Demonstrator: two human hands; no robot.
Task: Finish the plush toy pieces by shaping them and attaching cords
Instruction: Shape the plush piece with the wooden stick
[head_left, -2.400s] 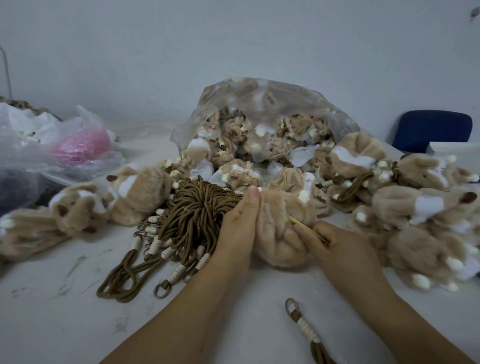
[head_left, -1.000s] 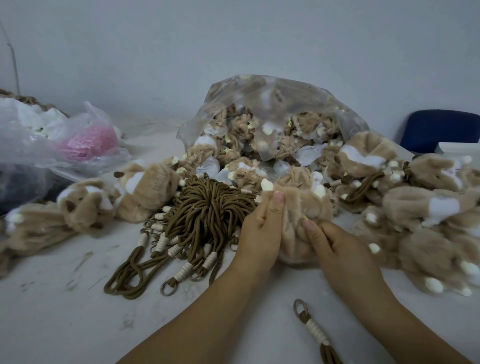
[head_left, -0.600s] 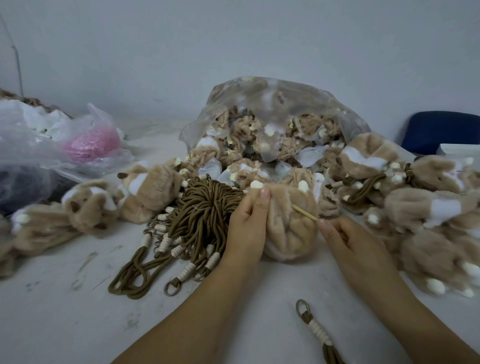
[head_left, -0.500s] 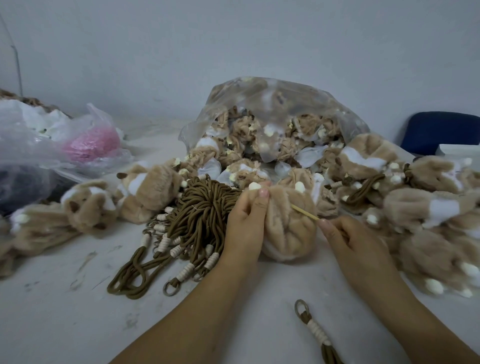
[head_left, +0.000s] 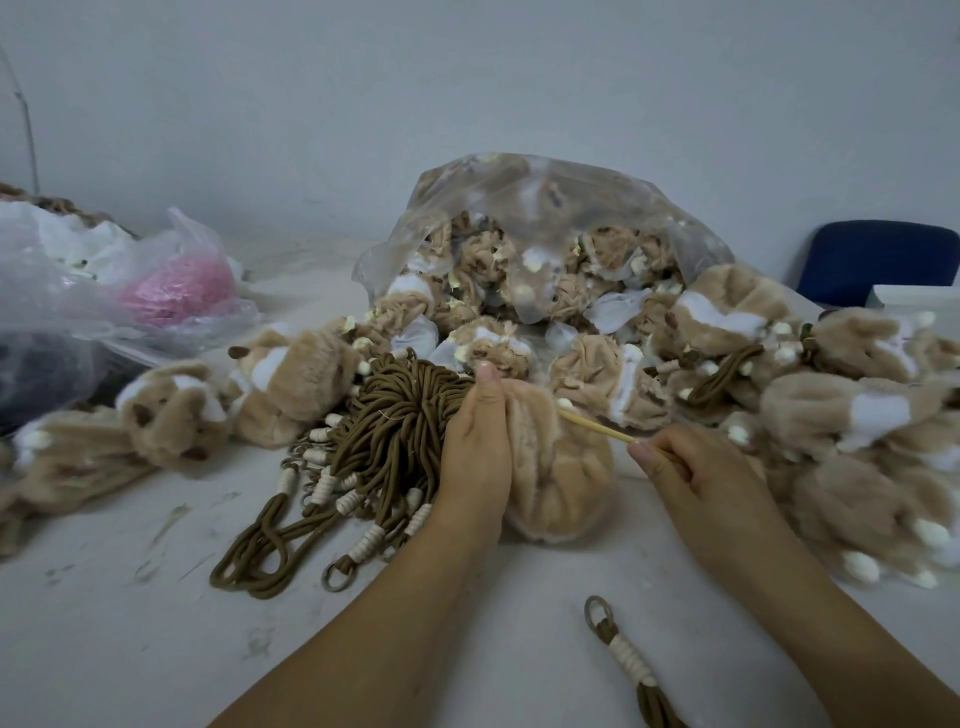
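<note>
A tan plush piece (head_left: 563, 478) stands on the white table (head_left: 130, 623) in the middle. My left hand (head_left: 475, 447) grips its left side, thumb up at the top. My right hand (head_left: 698, 470) pinches a thin wooden stick (head_left: 597, 427) whose tip goes into the top of the piece. A bundle of brown cords (head_left: 384, 441) with white wrappings and metal rings lies just left of my left hand. One single cord (head_left: 631, 665) with a ring lies near the front edge.
A clear plastic bag (head_left: 545, 218) of unturned plush pieces sits behind. More tan plush pieces are piled at the right (head_left: 857, 415) and left (head_left: 171, 410). Plastic bags (head_left: 104, 291), one with something pink, lie far left. A blue chair back (head_left: 878, 260) is at the right.
The stick went deep into the piece a second ago, then my right hand drew it back out to the right. My left hand kept its hold.
</note>
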